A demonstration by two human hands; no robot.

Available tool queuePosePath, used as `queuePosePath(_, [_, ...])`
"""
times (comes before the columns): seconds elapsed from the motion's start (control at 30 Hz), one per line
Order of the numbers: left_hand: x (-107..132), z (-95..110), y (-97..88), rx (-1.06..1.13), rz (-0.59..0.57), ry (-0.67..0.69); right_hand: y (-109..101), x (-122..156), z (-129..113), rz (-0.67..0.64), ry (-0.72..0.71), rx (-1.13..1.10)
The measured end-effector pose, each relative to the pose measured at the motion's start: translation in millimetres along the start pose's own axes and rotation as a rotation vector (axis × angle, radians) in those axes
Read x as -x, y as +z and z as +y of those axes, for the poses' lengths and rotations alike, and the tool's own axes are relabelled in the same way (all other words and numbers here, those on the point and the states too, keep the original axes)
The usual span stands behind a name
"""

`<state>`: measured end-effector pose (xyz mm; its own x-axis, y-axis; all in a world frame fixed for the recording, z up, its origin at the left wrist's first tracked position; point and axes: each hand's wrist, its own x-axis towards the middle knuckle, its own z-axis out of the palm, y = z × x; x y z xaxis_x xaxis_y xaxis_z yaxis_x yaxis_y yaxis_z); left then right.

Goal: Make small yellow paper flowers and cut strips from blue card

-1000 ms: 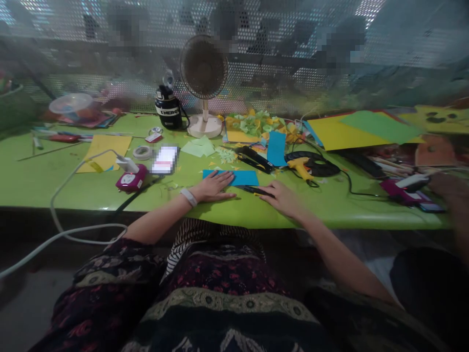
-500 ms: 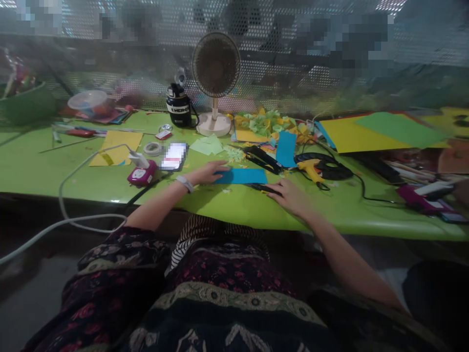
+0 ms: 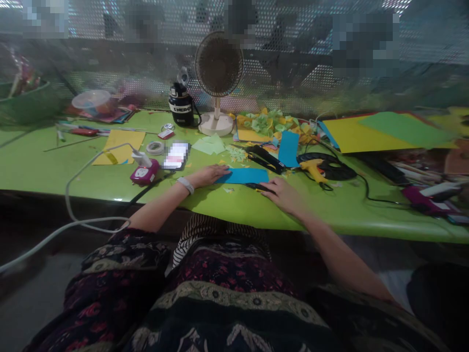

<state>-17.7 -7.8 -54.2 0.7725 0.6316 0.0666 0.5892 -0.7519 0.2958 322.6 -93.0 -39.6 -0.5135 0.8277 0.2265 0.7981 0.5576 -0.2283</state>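
Observation:
A blue paper strip [image 3: 245, 176] lies flat on the green table in front of me. My left hand [image 3: 210, 176] rests palm down on its left end, fingers stretched out. At the strip's lower right corner is my right hand [image 3: 280, 193], its fingers bent around the end of a slim black tool [image 3: 258, 187] with a yellow mark. That tool lies along the strip's near edge; its kind is too small to make out. Just beyond the strip are a black stapler [image 3: 266, 159] and a second blue paper piece [image 3: 288, 148].
A yellow glue gun [image 3: 312, 170] and a black tape-like coil [image 3: 335, 168] lie to the right. A phone [image 3: 176, 155], a purple power adapter [image 3: 144, 172] with cables and a tape roll [image 3: 155, 147] are left. A fan [image 3: 219, 66] and black bottle [image 3: 181, 108] stand behind.
My right hand has shifted slightly left, closer to the strip's right corner. The left hand stays on the strip, its fingers a little flatter. The view has shifted slightly.

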Motion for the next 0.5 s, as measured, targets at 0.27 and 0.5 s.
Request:
queuePosePath(0.27, [0,1,-0.1,0.019,-0.005,-0.023,2,-4,-7,-0.011,-0.004,-0.014])
queuePosePath(0.5, [0,2,-1.2,0.028,-0.002,-0.03,4,-9,-17,-0.033,-0.014,-0.021])
